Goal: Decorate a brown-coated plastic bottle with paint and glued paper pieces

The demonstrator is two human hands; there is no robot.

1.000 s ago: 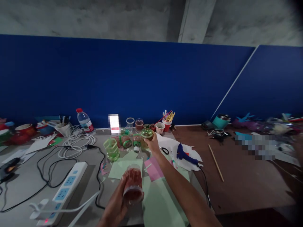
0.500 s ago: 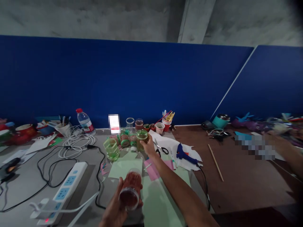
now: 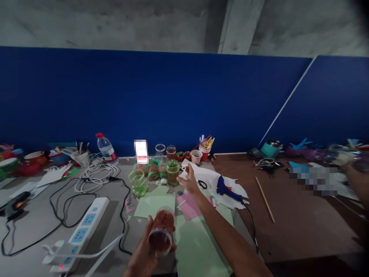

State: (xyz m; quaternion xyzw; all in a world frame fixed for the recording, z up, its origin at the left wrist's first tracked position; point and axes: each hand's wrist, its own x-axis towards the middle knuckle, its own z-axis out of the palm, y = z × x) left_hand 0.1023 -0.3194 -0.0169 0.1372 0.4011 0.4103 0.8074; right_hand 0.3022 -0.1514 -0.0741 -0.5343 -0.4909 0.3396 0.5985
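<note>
Head view: the left hand [image 3: 141, 254] is low in the middle of the picture, close to the camera. Its fingers are wrapped around a clear red jar [image 3: 161, 230], with the thumb lying along the jar's left side. The jar is tilted, one round end facing the camera, and it is held up above a sheet of green paper [image 3: 154, 204] on the grey table [image 3: 37, 219].

The right hand [image 3: 191, 182] is stretched out farther over the table, palm down, fingers spread and holding nothing. A green jar [image 3: 173, 172] stands upright on the table just left of this hand's thumb. Whether the thumb touches it cannot be told. The green jar sits in a small cluster of other little jars, with a green see-through box [image 3: 138, 181] to its left.

Under the right forearm lies a pink paper [image 3: 188, 206]. Scissors [image 3: 201, 184] lie just right of the hand on white paper, and a blue glue gun [image 3: 226, 189] lies a little farther right. On the left side a white power strip [image 3: 83, 227] lies among black cables, with a water bottle [image 3: 106, 148] standing at the back by the blue wall [image 3: 173, 100]. A wooden stick [image 3: 265, 198] lies on the brown table to the right, and another person's arm [image 3: 357, 182] shows blurred at the right edge.
</note>
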